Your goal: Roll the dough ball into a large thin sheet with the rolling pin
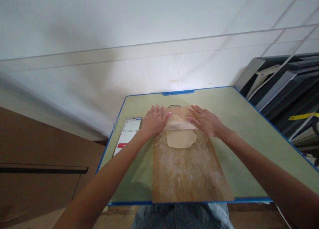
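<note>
Pressing rolling pin (pixel 179 125), hands (pixel 155 120) straddling board (pixel 189 176) edges

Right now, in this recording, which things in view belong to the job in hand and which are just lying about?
In the job: rolling pin; flattened dough; floured wooden board; table beneath.

Lying about: phone with a timer display, though possibly timing the work; dark flat items at right; yellow strip.

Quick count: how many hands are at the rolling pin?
2. The left hand is at the left end of the rolling pin, and the right hand is at its right end. No others show.
</note>
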Tool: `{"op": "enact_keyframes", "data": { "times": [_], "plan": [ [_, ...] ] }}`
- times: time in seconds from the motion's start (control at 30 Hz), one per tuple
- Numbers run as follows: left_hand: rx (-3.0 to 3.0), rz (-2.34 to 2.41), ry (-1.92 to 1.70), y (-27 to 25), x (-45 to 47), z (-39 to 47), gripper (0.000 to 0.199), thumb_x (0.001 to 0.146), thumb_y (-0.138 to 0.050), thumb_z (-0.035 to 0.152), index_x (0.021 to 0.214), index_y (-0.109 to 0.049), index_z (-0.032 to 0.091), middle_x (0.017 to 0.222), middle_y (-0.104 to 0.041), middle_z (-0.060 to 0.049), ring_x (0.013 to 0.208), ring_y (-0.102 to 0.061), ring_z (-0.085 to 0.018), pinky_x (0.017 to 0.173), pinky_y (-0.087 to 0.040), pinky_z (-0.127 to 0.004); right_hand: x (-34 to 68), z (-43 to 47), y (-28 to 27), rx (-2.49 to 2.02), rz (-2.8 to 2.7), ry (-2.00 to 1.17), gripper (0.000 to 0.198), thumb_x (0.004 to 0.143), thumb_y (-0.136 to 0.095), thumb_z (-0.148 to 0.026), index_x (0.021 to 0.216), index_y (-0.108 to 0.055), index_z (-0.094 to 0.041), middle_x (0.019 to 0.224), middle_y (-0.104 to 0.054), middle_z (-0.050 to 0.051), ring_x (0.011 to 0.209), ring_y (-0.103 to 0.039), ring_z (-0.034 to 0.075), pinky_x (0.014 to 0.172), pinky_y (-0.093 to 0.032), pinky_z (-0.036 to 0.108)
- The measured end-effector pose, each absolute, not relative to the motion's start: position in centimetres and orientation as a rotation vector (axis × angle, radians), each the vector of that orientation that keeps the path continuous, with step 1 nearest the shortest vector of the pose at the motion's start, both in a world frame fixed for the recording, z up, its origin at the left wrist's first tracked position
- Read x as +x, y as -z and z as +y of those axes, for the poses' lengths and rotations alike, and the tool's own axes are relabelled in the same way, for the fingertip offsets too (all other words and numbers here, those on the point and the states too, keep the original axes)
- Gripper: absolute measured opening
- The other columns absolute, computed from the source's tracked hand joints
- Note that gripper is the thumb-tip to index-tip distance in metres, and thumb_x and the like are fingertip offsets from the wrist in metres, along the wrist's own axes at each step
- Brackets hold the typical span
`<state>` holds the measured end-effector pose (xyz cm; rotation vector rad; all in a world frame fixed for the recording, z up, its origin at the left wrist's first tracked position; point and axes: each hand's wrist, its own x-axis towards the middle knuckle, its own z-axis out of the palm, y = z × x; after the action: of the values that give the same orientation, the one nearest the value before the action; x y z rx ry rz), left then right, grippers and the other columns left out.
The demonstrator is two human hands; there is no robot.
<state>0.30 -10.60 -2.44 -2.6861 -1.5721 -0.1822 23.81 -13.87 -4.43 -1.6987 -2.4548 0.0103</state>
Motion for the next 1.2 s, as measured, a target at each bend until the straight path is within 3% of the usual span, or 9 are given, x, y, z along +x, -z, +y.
{"op": "enact_keyframes", "data": {
  "times": [0.2,0.4,0.8,1.2],
  "plan": [
    [-2.581,-1.574,0.163,1.9,0.8,-13.7,0.059,0.094,-0.016,0.05,0.128,-0.045,0.01,0.136,-0.046,-0.016,0.13,-0.037,-0.026,0.102,-0.034,-0.039,22.8,-16.7,3.9,-1.7,-2.349,0.151,0.056,0.094,-0.021,-0.044,0.133,-0.043,-0.011,0.141,-0.041,0.015,0.131,-0.036,0.024,0.107,-0.027,0.047],
    [-2.552,-1.587,0.199,1.9,0.9,-15.1,0.053,0.094,-0.019,0.048,0.112,-0.056,0.014,0.12,-0.06,-0.013,0.112,-0.054,-0.025,0.093,-0.042,-0.039,22.7,-18.0,4.2,-1.681,-2.324,0.198,0.056,0.093,-0.022,-0.044,0.132,-0.046,-0.01,0.136,-0.047,0.015,0.126,-0.043,0.024,0.106,-0.028,0.046],
    [-2.562,-1.628,0.287,2.4,0.5,-18.1,0.062,0.09,-0.027,0.054,0.129,-0.045,0.01,0.135,-0.048,-0.015,0.128,-0.04,-0.028,0.108,-0.024,-0.047,22.5,-20.4,4.7,-1.598,-2.302,0.255,0.062,0.091,-0.026,-0.052,0.13,-0.046,-0.007,0.131,-0.052,0.017,0.118,-0.051,0.026,0.102,-0.035,0.044],
    [-2.515,-1.564,0.364,3.1,0.3,-20.0,0.072,0.086,-0.03,0.06,0.127,-0.048,0.003,0.134,-0.048,-0.019,0.129,-0.037,-0.034,0.106,-0.022,-0.054,22.7,-22.9,5.1,-1.511,-2.39,0.358,0.068,0.088,-0.027,-0.057,0.13,-0.041,-0.005,0.133,-0.049,0.021,0.116,-0.049,0.03,0.095,-0.04,0.046]
  ]
}}
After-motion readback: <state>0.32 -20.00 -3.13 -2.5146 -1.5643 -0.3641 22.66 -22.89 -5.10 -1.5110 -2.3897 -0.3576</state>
